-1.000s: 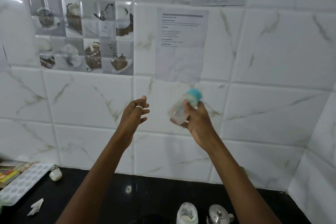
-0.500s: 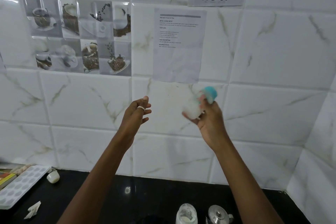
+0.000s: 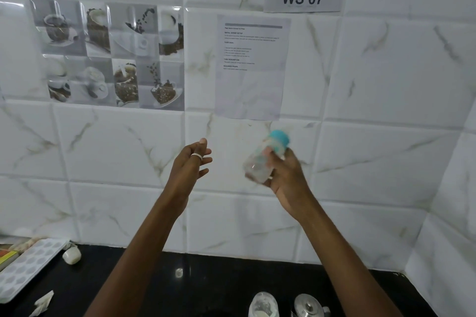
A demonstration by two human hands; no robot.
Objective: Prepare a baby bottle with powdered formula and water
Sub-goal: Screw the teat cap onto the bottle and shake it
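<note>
My right hand [image 3: 286, 175] grips a clear baby bottle [image 3: 260, 165] with a teal cap [image 3: 279, 136], held up in front of the tiled wall and tilted with the cap up and to the right. The bottle is blurred with motion and its lower part looks whitish. My left hand [image 3: 189, 162] hovers to the left of it at about the same height, fingers loose and holding nothing, a ring on one finger. A clear jar with white powder [image 3: 263, 305] stands on the black counter at the bottom edge.
A steel kettle lid [image 3: 307, 305] shows beside the jar. At the far left lie a patterned white tray [image 3: 28, 265], a small white cap-like object [image 3: 72, 256] and a crumpled paper scrap [image 3: 42, 304]. A printed sheet [image 3: 252, 67] hangs on the wall.
The bottle in my right hand swung right and up, then back left and down, its tilt shifting. My left hand stayed nearly in place.
</note>
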